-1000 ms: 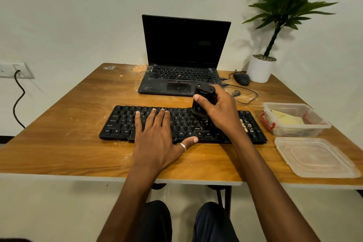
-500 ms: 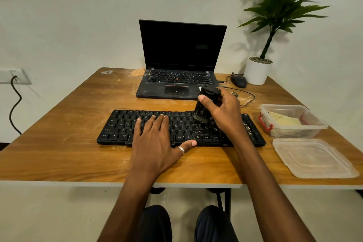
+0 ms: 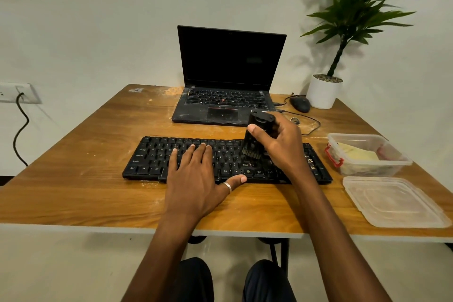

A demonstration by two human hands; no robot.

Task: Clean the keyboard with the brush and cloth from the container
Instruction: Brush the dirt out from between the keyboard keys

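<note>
A black keyboard (image 3: 157,154) lies across the middle of the wooden table (image 3: 73,179). My left hand (image 3: 196,176) rests flat on its keys, fingers straight, thumb at the front edge. My right hand (image 3: 282,144) grips a black brush (image 3: 257,130) upright, its bristles down on the keys right of centre. A clear container (image 3: 397,163) stands right of the keyboard with a yellow cloth (image 3: 358,154) inside it.
The container's clear lid (image 3: 392,201) lies at the table's front right edge. An open black laptop (image 3: 228,76) sits behind the keyboard, with a wired mouse (image 3: 300,104) and a potted plant (image 3: 323,91) to its right. A wall socket with a cable (image 3: 19,130) is at left.
The brush in my right hand has shifted slightly across the keys. My left hand has stayed flat on the keyboard. The camera view has tilted a little.
</note>
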